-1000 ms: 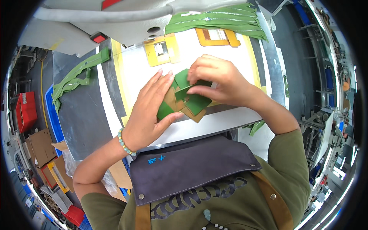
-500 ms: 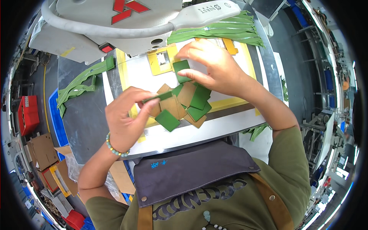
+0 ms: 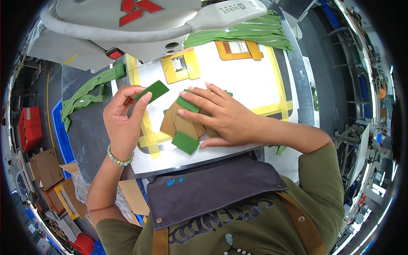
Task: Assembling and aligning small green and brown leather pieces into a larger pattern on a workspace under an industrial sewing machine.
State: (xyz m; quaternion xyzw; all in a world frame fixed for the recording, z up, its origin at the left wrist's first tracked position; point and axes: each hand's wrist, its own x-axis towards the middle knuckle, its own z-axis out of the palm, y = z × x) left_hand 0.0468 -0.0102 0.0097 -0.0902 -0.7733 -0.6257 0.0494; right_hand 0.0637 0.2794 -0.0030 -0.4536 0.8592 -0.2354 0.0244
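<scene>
Between thumb and fingers, my left hand [image 3: 125,106] pinches a small green rectangular piece [image 3: 155,90], lifted at the left of a pile. My right hand [image 3: 219,112] lies with fingers spread over that pile of flat pieces, some green and some tan. A green piece [image 3: 189,102] shows partly under its fingers, and tan pieces [image 3: 183,121] lie beside it. Nearest the table's front edge is another green piece [image 3: 185,143], slightly blurred. Much of the pile is hidden by the right hand.
Yellow frame-like templates [image 3: 193,66] [image 3: 227,54] lie beyond the pile on a white board edged with yellow tape [image 3: 272,109]. Green zipper strips [image 3: 250,32] are stacked at the back; more green strips [image 3: 91,87] lie left. A grey-white machine [image 3: 97,25] overhangs the far left.
My right hand has come down and nearer, from above the far side of the pile onto it. My left hand has moved left and slightly away, turning its green piece face up.
</scene>
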